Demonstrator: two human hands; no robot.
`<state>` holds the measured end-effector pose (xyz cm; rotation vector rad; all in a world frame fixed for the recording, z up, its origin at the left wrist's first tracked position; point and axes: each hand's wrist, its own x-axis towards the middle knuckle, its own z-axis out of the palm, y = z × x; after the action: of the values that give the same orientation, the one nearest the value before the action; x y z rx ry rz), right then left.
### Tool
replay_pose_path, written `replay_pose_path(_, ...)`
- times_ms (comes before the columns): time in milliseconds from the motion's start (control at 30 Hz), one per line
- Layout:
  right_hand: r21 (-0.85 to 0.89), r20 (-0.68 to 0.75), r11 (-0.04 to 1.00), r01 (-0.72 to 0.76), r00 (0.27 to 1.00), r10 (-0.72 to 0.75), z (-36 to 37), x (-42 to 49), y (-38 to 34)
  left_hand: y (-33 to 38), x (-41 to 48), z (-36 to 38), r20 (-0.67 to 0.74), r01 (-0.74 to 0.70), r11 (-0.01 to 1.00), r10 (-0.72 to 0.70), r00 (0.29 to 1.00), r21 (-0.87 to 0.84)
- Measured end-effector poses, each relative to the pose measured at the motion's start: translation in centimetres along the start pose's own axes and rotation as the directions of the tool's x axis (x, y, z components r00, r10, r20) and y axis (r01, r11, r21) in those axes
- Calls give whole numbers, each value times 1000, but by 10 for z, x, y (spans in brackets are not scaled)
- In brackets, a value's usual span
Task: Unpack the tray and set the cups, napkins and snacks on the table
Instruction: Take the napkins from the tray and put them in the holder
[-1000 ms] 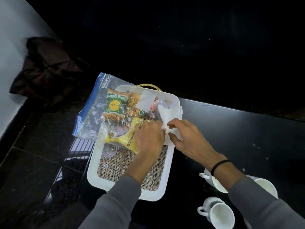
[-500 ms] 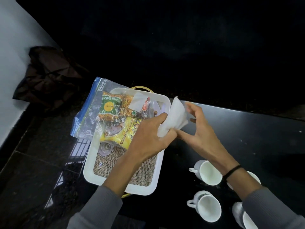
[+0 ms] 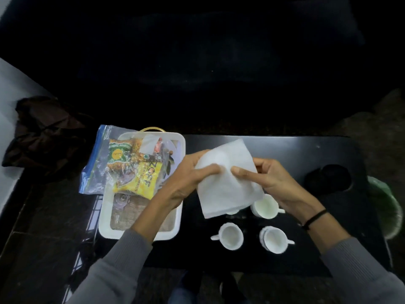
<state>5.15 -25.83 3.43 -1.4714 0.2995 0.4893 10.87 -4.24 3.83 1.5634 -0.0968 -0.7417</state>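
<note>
Both my hands hold a white napkin (image 3: pixel 228 178) in the air above the black table (image 3: pixel 285 150). My left hand (image 3: pixel 192 174) grips its left edge and my right hand (image 3: pixel 263 176) grips its right side. To the left stands the white tray (image 3: pixel 140 234) with a burlap liner. A clear zip bag of snack packets (image 3: pixel 129 165) lies across the tray's far end. Three white cups stand on the table: one (image 3: pixel 232 236) at the front left, one (image 3: pixel 274 239) at the front right, and one (image 3: pixel 265 208) partly hidden behind the napkin.
The table has a round cup recess (image 3: pixel 328 179) at its right end. A green-lined bin (image 3: pixel 385 207) stands off the table's right edge. A dark cloth bundle (image 3: pixel 43 132) lies on the floor at the left by a white wall.
The napkin came out of the tray and moved right, over the table and cups. It has spread wider between both hands.
</note>
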Motion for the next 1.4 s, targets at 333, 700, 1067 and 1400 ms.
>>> replay_pose_path(333, 176, -335, 983, 57, 942, 5, -49, -71, 12, -3, 5, 99, -80, 207, 903, -254, 964, -377)
replay_pose_path(700, 338, -392, 940, 39, 914, 102, -99, -95, 44, -6, 26, 150, 88, 345, 918, -334, 938, -194)
replay_pose_path(1067, 339, -420, 941, 0, 895, 151, -160, -112, 65, -17, 63, 190, 83, 318, 933, -308, 948, -168)
replay_pose_path(1400, 24, -788, 991, -128, 608, 98, -212, -100, 76, -29, 92, 214, 39, 342, 931, -340, 940, -124)
